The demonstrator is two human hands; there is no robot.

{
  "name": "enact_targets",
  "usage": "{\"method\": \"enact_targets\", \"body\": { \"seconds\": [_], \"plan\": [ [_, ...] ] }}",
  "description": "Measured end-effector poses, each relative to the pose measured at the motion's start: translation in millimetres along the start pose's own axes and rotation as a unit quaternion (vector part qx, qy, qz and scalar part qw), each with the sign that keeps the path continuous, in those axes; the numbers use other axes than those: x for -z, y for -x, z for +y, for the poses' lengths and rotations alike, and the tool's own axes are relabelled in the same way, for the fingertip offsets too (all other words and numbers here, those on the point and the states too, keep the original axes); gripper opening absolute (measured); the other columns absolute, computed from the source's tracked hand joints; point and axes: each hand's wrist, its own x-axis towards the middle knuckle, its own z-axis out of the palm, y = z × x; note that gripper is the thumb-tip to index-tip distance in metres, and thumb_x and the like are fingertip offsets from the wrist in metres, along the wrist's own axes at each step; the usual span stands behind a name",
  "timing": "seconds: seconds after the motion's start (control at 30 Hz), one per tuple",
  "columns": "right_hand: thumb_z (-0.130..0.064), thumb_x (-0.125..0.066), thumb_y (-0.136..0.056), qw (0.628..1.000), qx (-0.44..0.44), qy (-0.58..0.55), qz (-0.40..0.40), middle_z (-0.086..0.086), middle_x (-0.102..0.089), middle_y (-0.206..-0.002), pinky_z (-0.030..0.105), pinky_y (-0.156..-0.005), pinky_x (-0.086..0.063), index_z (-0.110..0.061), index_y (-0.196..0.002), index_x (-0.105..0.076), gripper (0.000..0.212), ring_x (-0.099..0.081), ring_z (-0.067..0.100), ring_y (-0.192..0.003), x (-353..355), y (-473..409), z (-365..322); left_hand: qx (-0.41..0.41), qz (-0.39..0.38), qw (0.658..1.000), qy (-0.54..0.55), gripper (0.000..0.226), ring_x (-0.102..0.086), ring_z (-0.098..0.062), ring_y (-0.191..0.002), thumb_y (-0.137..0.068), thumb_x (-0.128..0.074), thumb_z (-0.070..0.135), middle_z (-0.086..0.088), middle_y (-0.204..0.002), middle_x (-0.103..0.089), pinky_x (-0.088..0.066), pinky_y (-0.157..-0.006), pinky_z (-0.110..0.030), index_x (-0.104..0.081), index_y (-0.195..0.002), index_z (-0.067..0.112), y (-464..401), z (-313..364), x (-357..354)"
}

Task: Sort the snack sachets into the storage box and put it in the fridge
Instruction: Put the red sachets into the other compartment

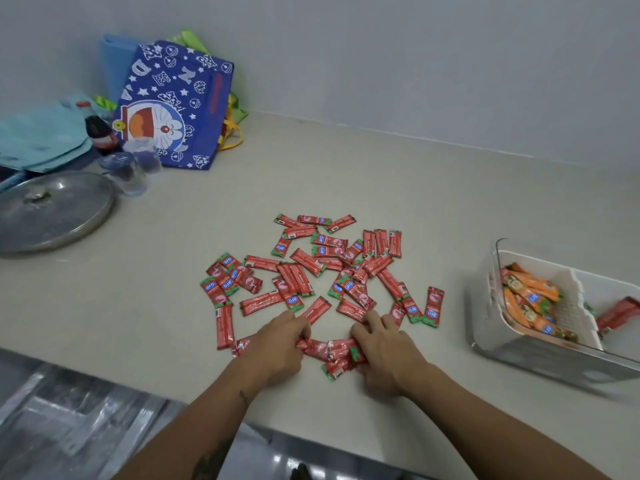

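Both hands down on the bench (138,306) at the near edge of the scatter, left hand (277,344) and right hand (384,355) a little apart, fingers curled round opposite ends of a small bundle of red sachets (329,351). Bundle lying crosswise between them, long axis left to right. Rest of the loose red sachets (311,268) spread just beyond the fingertips, pointing every which way. Storage box (540,355) off to the right and slightly farther out, orange sachets (530,299) in its left compartment, a red one in the right. Nearer the right hand, so probably a rightward carry, red compartment the likely target.
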Motion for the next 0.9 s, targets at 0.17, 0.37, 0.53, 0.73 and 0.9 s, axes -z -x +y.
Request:
{"method": "enact_targets", "body": {
  "seconds": [0.17,0.37,0.53,0.73,0.9],
  "plan": [
    [-0.037,-0.058,-0.092,0.999,-0.035,0.014,0.026,0.009,-0.028,-0.15,0.045,-0.099,-0.045,-0.022,-0.131,-0.04,0.046,-0.033,0.029,-0.13,-8,-3,-3,-0.008,0.082,0.995,0.064,0.031,-0.058,-0.014,-0.093,-0.085,-0.062,0.011,0.013,-0.098,-0.06,-0.051,-0.082,-0.035,-0.056,-0.109,0.03,2,3,3],
    [-0.031,-0.052,-0.096,0.995,-0.044,-0.083,0.044,0.003,-0.032,-0.153,0.05,-0.108,-0.038,-0.018,-0.134,-0.045,0.041,-0.026,0.03,-0.138,17,-6,6,-0.077,0.16,0.983,0.036,0.018,-0.052,-0.016,-0.097,-0.088,-0.062,0.02,0.009,-0.103,-0.059,-0.044,-0.081,-0.031,-0.053,-0.103,0.027,-7,18,-2],
    [-0.016,-0.057,-0.091,0.954,-0.1,-0.275,0.072,-0.004,-0.059,-0.091,0.028,-0.066,-0.041,-0.024,-0.084,-0.048,0.014,-0.054,0.019,-0.085,38,-3,28,-0.063,0.108,0.99,-0.065,0.059,-0.031,-0.017,-0.128,-0.09,-0.057,0.032,0.009,-0.141,-0.035,-0.034,-0.106,-0.033,-0.035,-0.144,0.027,-6,8,-26],
    [-0.014,-0.058,-0.091,0.947,-0.159,-0.275,0.04,-0.002,-0.066,-0.109,0.039,-0.085,-0.052,-0.028,-0.118,-0.053,0.031,-0.062,0.02,-0.097,35,0,54,-0.029,0.114,0.99,-0.081,0.05,-0.037,-0.019,-0.122,-0.095,-0.051,0.02,0.001,-0.139,-0.041,-0.036,-0.103,-0.031,-0.037,-0.143,0.02,-7,15,-33],
    [-0.021,-0.06,-0.086,0.973,-0.132,-0.185,-0.038,-0.003,-0.059,-0.128,0.04,-0.091,-0.051,-0.037,-0.135,-0.04,0.055,-0.058,0.02,-0.112,19,4,55,-0.044,0.115,0.99,-0.068,0.034,-0.043,-0.017,-0.113,-0.094,-0.047,0.014,0.001,-0.128,-0.047,-0.038,-0.095,-0.029,-0.046,-0.127,0.02,-6,19,-28]
  ]
}}
